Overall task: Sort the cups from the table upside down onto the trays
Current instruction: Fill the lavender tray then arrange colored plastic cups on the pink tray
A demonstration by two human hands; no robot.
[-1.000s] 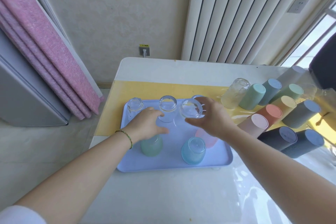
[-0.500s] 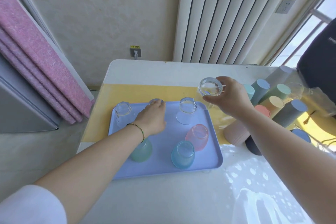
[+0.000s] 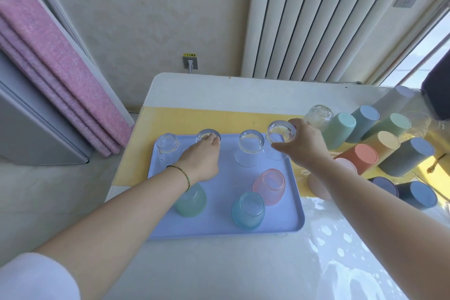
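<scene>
A pale blue tray (image 3: 219, 228) lies on the table with several cups upside down on it. In its back row stand clear glasses (image 3: 250, 146), and my left hand (image 3: 203, 156) grips the second one (image 3: 208, 134) from the left. My right hand (image 3: 304, 146) holds another clear glass (image 3: 280, 133) upside down at the tray's back right corner. Frosted green (image 3: 192, 202), blue (image 3: 248, 210) and pink (image 3: 269, 186) cups stand in the front row.
Right of the tray, several coloured plastic cups (image 3: 389, 146) stand upside down in rows, with a clear glass (image 3: 317, 115) behind them. A yellow runner (image 3: 175, 119) crosses the white table. A radiator and wall lie beyond the far edge.
My right hand picked a clear glass up from the right side and brought it down left to the tray's back right corner. My left hand stayed on the second glass.
</scene>
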